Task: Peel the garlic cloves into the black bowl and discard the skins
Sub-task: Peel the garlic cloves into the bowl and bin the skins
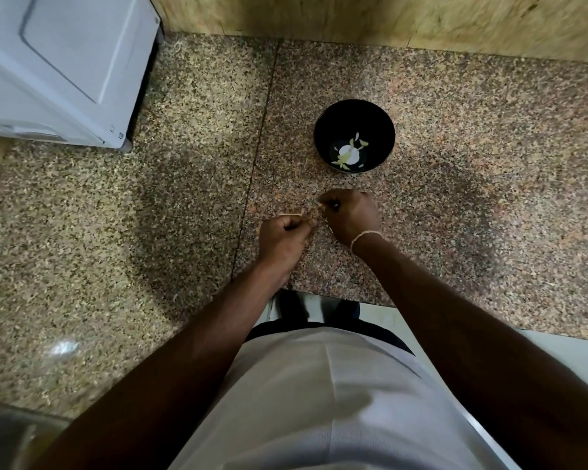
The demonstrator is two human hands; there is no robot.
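Over the speckled desk (184, 184), just short of the black bowl (323, 130), my left hand (284, 237) pinches a garlic clove (311, 221) while my right hand (350, 213) pinches its skin. Mid-peel, I judge; next, drop the bared clove among those already in the bowl.

speckled granite counter (116, 232) — white appliance (58, 62) — wooden wall (387, 18)

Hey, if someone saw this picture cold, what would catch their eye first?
Probably the black bowl on the speckled granite counter, with pale garlic pieces bright against its dark inside. Just nearer, the left hand and right hand pinch something small and pale between them. A white appliance sits far left.
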